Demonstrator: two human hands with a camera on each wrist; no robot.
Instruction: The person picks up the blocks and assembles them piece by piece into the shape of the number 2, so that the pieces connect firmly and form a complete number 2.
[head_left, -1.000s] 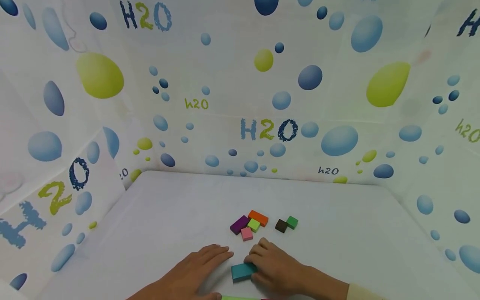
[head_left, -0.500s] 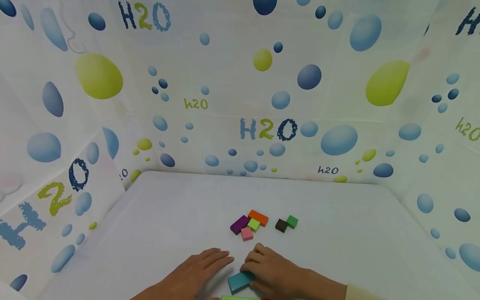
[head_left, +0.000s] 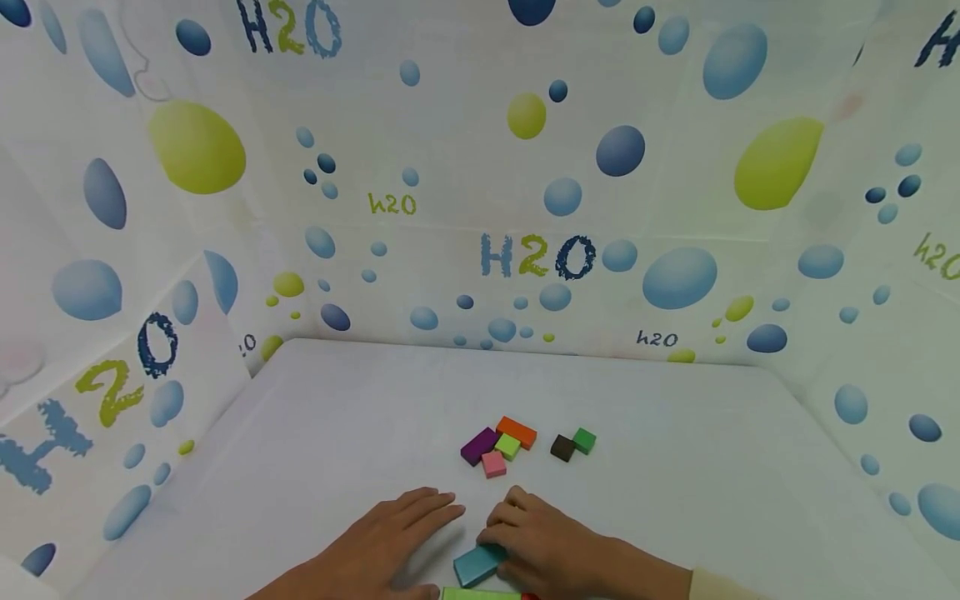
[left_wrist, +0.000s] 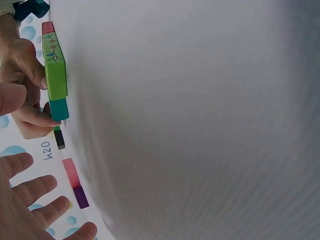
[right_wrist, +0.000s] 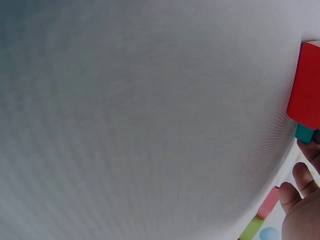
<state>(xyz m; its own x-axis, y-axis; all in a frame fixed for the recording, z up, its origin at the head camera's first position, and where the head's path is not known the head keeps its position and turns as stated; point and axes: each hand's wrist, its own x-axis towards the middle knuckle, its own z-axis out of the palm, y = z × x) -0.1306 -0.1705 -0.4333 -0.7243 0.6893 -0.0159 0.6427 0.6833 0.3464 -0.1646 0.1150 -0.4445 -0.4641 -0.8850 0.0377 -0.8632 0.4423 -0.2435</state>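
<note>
One teal block is pinched at its R end by the R hand, fingers curled; it's seen near ctr of the white table, btwn both hands. Nothing is held by the L hand: fingers wide, thumb apart; whether the lime block is touched can't be told.

Handling (judged): prob. wood, so light, stiff, not fragile; smooth painted faces may slip a bit. Best gripped by opp. long sides, w/ corners left free.

Near side is tight: lime block & red block sit just beside. Open room is found L and R, past the hands; far side is limited by the pink block, w/ brown cube farther R. Table's far edge is well off, at the patterned wall; near edge not shown in head view.
</note>
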